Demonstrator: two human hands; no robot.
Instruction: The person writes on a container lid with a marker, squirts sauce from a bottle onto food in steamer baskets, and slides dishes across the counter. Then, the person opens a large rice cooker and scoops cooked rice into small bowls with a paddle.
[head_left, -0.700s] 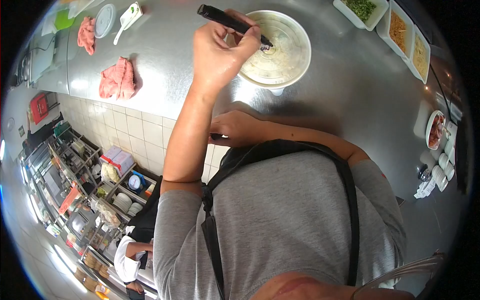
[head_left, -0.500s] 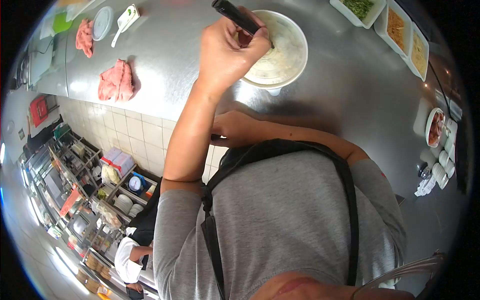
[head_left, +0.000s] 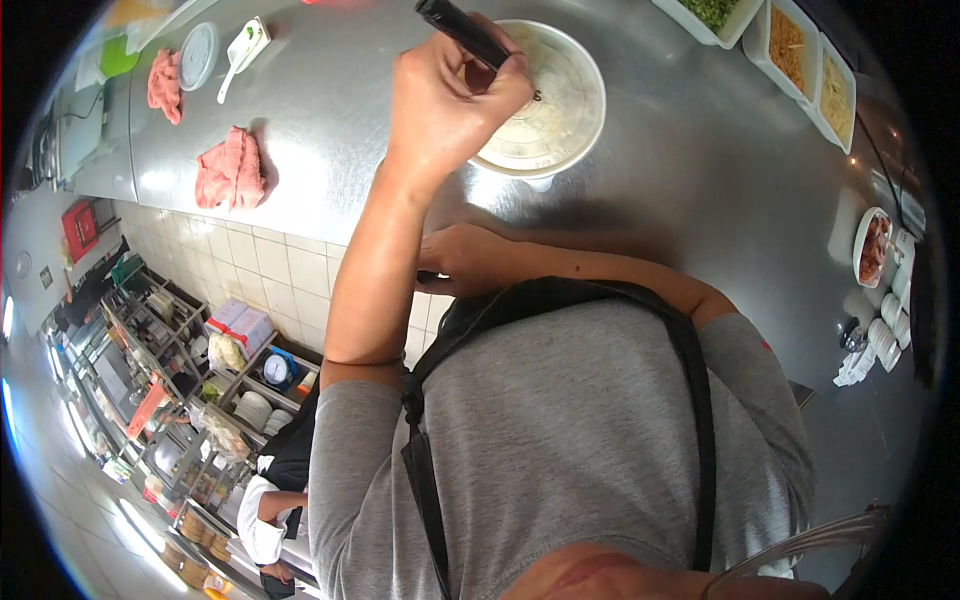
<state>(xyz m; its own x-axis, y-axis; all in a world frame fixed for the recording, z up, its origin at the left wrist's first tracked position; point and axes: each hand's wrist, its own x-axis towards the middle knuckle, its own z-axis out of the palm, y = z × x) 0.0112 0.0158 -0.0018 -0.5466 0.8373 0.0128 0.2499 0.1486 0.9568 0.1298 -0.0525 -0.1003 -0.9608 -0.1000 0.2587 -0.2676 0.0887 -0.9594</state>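
My left hand (head_left: pixel 450 110) is closed around a black marker pen (head_left: pixel 463 30), its back end pointing up and left. It hovers over or rests on the clear lid of a round white tub (head_left: pixel 585 120); the pen tip is hidden behind my fingers. Right of my thumb, a small dark mark (head_left: pixel 537 97) shows on the lid, over pale contents. Below, my right hand (head_left: pixel 465 258) is held near my waist with its fingers curled. A small black object (head_left: pixel 430 277), perhaps the pen's cap, sticks out of them.
The steel table (head_left: pixel 330 90) carries pink cloths (head_left: pixel 230 170), a round lid (head_left: pixel 199 55) and a white scoop (head_left: pixel 243 55) at left. Trays of chopped greens (head_left: pixel 712 12) and shredded food (head_left: pixel 790 50) line the right edge. Beyond shelving, a person in white (head_left: pixel 262 520) stands at lower left.
My left hand and the pen have shifted slightly left relative to the tub, and a small dark mark now shows on the lid. The whole view has moved a little. My right hand keeps its pose.
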